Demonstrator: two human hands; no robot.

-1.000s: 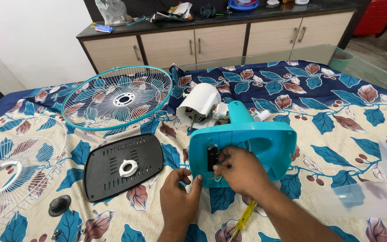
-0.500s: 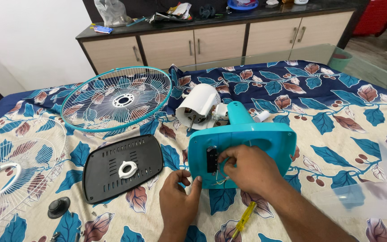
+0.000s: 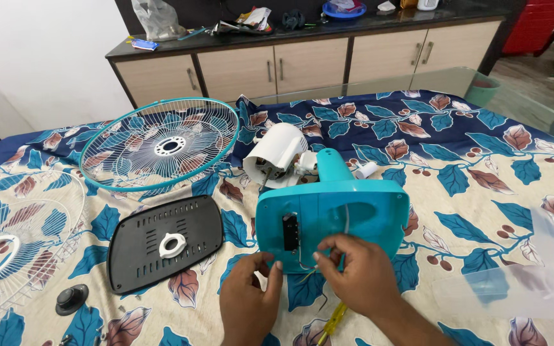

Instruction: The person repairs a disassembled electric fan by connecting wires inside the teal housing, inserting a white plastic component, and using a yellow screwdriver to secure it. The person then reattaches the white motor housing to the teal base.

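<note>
Both my hands work at the underside of one teal fan base [image 3: 354, 221] that lies tipped toward me on the leaf-print cloth [image 3: 482, 192]. My right hand [image 3: 354, 275] has its grip pinched shut on thin wires [image 3: 309, 269] that hang from the base's lower edge; my left hand [image 3: 248, 298] sits just left of it, fingers curled, thumb and forefinger nearly closed, and I cannot tell whether it holds a wire too. One black switch [image 3: 290, 232] sits in the base just above and between my hands. One yellow screwdriver [image 3: 331, 320] lies below my right hand, partly under my wrist. Beyond the base, away from my grip, rests one white motor housing [image 3: 277, 154]. To the left of my left hand lies one black plate [image 3: 161, 240] with one white ring [image 3: 172, 245] on it, and farther left one black knob [image 3: 72, 298]. I count two fan grilles: a teal-rimmed one [image 3: 158, 144] far up left, a white one [image 3: 14, 243] at the left edge.
</note>
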